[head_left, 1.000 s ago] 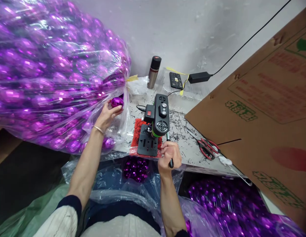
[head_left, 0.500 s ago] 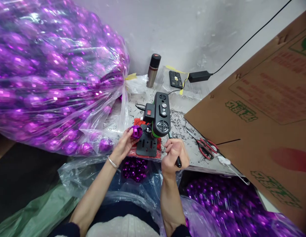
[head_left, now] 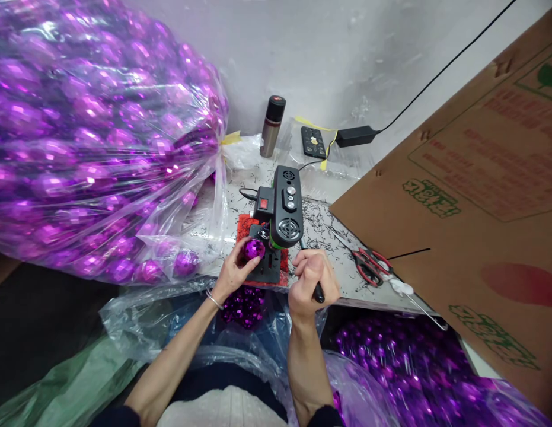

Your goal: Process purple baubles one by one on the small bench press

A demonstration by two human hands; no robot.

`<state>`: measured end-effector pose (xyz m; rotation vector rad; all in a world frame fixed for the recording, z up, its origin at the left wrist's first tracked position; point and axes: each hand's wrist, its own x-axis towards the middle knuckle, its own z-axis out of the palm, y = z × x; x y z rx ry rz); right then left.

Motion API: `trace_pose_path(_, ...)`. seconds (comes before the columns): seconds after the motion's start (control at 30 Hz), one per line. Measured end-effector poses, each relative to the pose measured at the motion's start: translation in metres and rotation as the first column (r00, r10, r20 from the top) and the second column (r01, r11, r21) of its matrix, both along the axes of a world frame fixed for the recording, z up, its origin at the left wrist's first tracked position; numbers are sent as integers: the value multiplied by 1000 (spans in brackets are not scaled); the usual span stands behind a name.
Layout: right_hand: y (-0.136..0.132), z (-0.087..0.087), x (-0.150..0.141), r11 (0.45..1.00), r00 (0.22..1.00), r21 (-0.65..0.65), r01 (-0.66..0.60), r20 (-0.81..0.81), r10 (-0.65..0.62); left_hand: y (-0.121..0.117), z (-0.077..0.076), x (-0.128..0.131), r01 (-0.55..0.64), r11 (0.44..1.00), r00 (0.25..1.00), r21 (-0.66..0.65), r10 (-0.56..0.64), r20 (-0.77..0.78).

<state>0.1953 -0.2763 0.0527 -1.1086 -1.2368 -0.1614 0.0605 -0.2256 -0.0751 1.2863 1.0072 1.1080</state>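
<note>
Between the thumb and fingers of my left hand [head_left: 233, 274] is a shiny purple mirror-ball ornament [head_left: 254, 249]. The ball is over the slotted black base plate [head_left: 267, 270] of a small bench press [head_left: 288, 204], close to the press's lower end. My right hand [head_left: 315, 281] is wrapped in a fist round the press's lever handle [head_left: 319, 293], to the right of the base. A red mat [head_left: 244, 228] lies under the press. More purple balls [head_left: 243, 306] lie in clear plastic below the table edge.
A huge clear bag of purple balls [head_left: 80, 136] fills the left. Behind the press are a thermos flask [head_left: 272, 126], a phone [head_left: 312, 141] and a power adapter [head_left: 356, 136]. Red-handled scissors [head_left: 369, 265] lie beside a large cardboard box [head_left: 458, 196]. Another bag of balls [head_left: 400, 362] sits lower right.
My left hand has moved the ornament a little right and down, from the plate's left edge to over the plate. My right hand stays on the lever. The view has shifted slightly.
</note>
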Motion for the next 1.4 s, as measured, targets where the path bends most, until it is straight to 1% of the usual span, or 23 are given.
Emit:
trace_pose_path(0.1,-1,-2,1,1000,1000,-9,3,10,-3,-2,-8,-1,42,988,983,150,-14,-184)
trace_pose_path(0.2,-2,-3,1,1000,1000,-16,4,20,-4,-4,-14,-2,86,960,954,266,-2,-301)
trace_pose_path(0.33,-3,-4,1,1000,1000,-13,-4,22,5,-2,-20,3,122,889,907,441,81,-414)
trace_pose_path(0.43,-4,-4,1,1000,1000,-21,-3,22,4,3,-22,7,114,867,880,485,138,-455)
trace_pose_path(0.53,-4,-4,1,999,1000,-35,5,27,-4,7,-23,9,106,875,877,473,142,-460)
trace_pose_path(0.63,-5,-5,1,999,1000,-33,7,27,-6,5,-25,8,101,907,910,408,81,-406)
trace_pose_path(0.7,-5,-6,1,1000,1000,-26,2,25,-1,1,-26,5,68,945,940,320,47,-337)
trace_pose_path(0.73,-4,-6,1,1000,1000,-23,0,25,1,-1,-25,4,33,964,955,264,47,-293)
trace_pose_path(0.8,-4,-7,0,1000,1000,-19,-2,25,3,-5,-23,-1,-67,987,978,145,94,-187)
trace_pose_path(0.87,-4,-8,0,1000,1000,-20,3,25,-2,-7,-18,-6,-144,989,987,19,145,-73)
trace_pose_path(0.93,-4,-8,0,1000,1000,-24,16,25,-15,-8,-11,-12,-171,981,985,-88,173,25)
trace_pose_path(1.0,-4,-8,-1,999,999,-26,26,28,-25,-7,-4,-16,-160,973,981,-164,176,85)
trace_pose_path(1.07,-4,-7,-1,999,999,-23,25,28,-25,-7,1,-17,-138,968,980,-209,164,110)
trace_pose_path(1.13,-4,-7,-1,1000,1000,-21,17,22,-16,-7,3,-16,-105,969,985,-221,132,108)
trace_pose_path(1.2,-4,-7,-1,1000,1000,-20,7,16,-6,-7,4,-13,-88,978,992,-187,104,76)
trace_pose_path(1.3,-5,-8,0,1000,1000,-25,3,24,-3,-7,2,-8,-94,993,995,-74,91,-45)
trace_pose_path(1.4,-6,-8,0,999,999,-44,20,37,-18,-6,1,-4,-63,995,972,74,78,-223)
